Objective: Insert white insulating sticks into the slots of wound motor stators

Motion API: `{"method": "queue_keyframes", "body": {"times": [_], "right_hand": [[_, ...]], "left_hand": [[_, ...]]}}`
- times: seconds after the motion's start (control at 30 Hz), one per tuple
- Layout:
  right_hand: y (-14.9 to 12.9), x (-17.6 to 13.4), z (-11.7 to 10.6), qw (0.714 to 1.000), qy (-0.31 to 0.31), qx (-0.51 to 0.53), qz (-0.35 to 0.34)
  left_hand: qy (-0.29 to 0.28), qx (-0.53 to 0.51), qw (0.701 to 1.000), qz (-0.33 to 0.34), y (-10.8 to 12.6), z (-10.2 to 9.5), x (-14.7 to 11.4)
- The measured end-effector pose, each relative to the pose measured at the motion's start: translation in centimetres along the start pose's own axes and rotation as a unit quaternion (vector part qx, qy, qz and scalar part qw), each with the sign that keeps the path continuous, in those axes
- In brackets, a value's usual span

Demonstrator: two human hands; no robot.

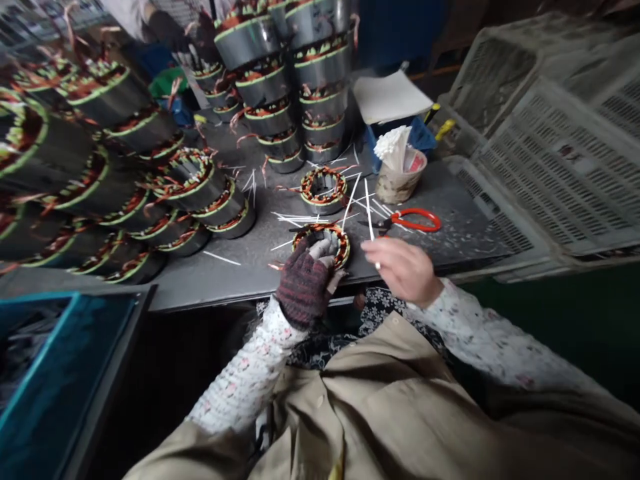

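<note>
My left hand, in a dark knitted glove with bare-looking or pale-covered fingertips, grips the near rim of a motor stator with copper windings at the table's front edge. Its fingers reach into the stator's centre. Just to the right, my bare right hand pinches a thin white strip that points up and away. Another white strip slants up from the stator's far side. A second stator lies flat right behind. Red-handled scissors rest beyond my right hand among loose white strips.
Stacked stators stand at the back, with more stacks crowding the left. A cup holds a bundle of white strips. Plastic crates line the right. A blue bin sits lower left. A co-worker's gloved hand shows at the back.
</note>
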State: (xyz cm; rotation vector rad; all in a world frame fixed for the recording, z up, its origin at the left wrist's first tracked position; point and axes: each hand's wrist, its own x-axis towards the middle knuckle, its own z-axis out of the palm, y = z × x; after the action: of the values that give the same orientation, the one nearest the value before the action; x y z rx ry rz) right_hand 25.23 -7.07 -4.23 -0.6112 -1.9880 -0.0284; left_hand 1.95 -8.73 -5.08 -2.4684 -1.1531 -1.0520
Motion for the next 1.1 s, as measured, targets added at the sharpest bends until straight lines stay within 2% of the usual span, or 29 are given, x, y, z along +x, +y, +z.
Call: {"method": "queue_keyframes", "body": {"times": [0.1, 0.23, 0.47, 0.67, 0.77, 0.87, 0.93, 1.0, 1.1], "right_hand": [[-2.1, -3.2, -0.2, 0.998, -0.041, 0.046, -0.015], [-2.4, -5.1, -0.6, 0.996, -0.054, 0.066, 0.01], [-1.7, -3.3, 0.0, 0.99, -0.056, 0.126, 0.031], [-1.7, -4.1, -1.0, 0.987, -0.064, 0.125, 0.078], [-2.1, -3.5, 0.1, 0.98, -0.049, 0.149, 0.12], [-2.4, -1.9, 2.0, 0.96, -0.03, 0.181, 0.21], [-2.6, -0.8, 2.9, 0.947, -0.023, 0.189, 0.259], [-2.7, 0.0, 3.3, 0.944, -0.024, 0.187, 0.271], [-2.6, 0.6, 3.2, 0.954, -0.049, 0.167, 0.244]], "left_hand": [[-0.01, -0.003, 1.0, -0.016, 0.1, 0.0, 0.0], [0.006, -0.017, 0.999, -0.035, 0.4, 0.0, 0.0], [-0.027, 0.008, 0.996, -0.08, 0.9, -0.1, 0.4], [-0.048, -0.007, 0.996, -0.078, 0.5, -0.1, 0.1], [-0.04, -0.041, 0.993, -0.104, 0.7, 0.0, 0.0], [-0.022, -0.166, 0.97, -0.175, 0.9, 0.2, 0.0], [-0.001, -0.232, 0.953, -0.194, 1.0, 0.2, 0.1], [0.022, -0.239, 0.954, -0.179, 1.0, 0.1, 0.3], [0.044, -0.223, 0.962, -0.148, 0.8, -0.2, 0.7]]}}
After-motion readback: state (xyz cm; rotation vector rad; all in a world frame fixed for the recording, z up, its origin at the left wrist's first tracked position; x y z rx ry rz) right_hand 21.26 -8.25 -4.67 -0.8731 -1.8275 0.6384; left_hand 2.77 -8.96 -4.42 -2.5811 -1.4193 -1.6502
